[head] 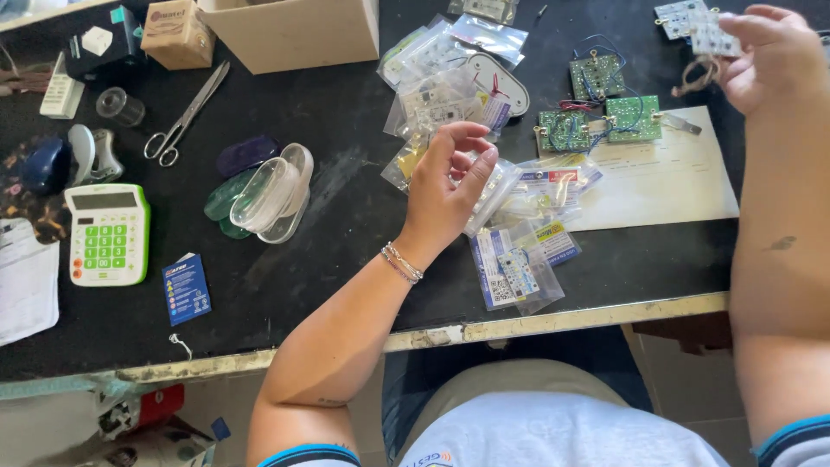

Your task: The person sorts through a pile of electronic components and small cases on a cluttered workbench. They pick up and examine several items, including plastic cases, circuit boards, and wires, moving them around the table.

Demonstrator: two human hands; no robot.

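Right hand [769,56] is raised over the far right of the black desk [346,259], fingers [756,30] pinching a small white panel board [713,36]. Left hand [445,186] hovers empty, fingers loosely curled apart, above clear component bags [519,259]. Green circuit boards [596,117] lie between both hands.

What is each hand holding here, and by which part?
The right hand pinches a small white LED board by its right edge. The left hand holds nothing, fingers curled above plastic bags.
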